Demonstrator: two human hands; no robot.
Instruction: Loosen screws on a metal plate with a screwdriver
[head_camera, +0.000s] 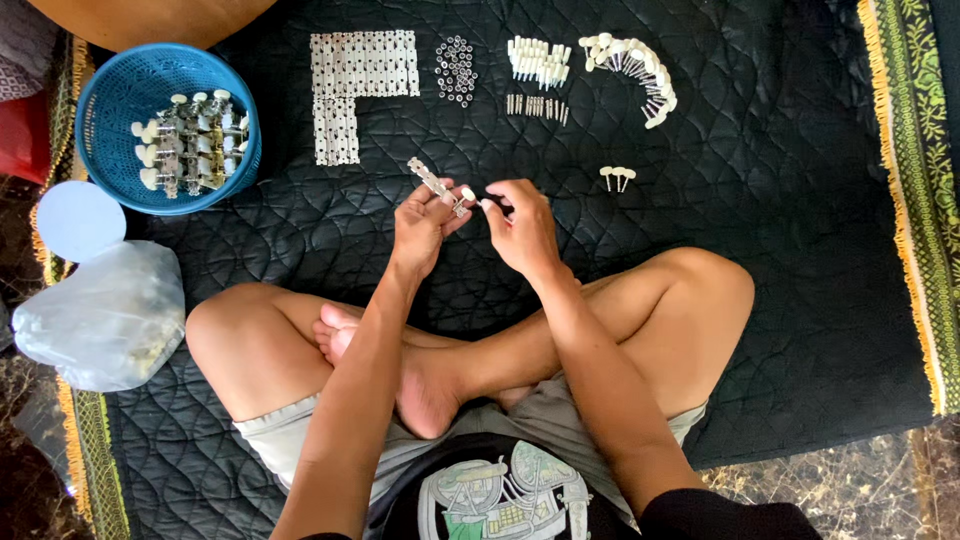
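Pinching a narrow silver metal tuner strip (434, 182) above the black quilted mat (780, 200), the left hand (422, 222) has its grip closed on it — the right hand (522, 225) pinches a small white-knobbed peg (487, 203) just beside, near the blue plastic basket (110, 100) far left.

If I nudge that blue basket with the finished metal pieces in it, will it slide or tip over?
The blue basket would probably slide rather than tip: it looks wide and low. The quilted black mat may drag on it a little. The assembled metal pieces lie loose inside, so they would likely shift and rattle; they seem to add some weight.
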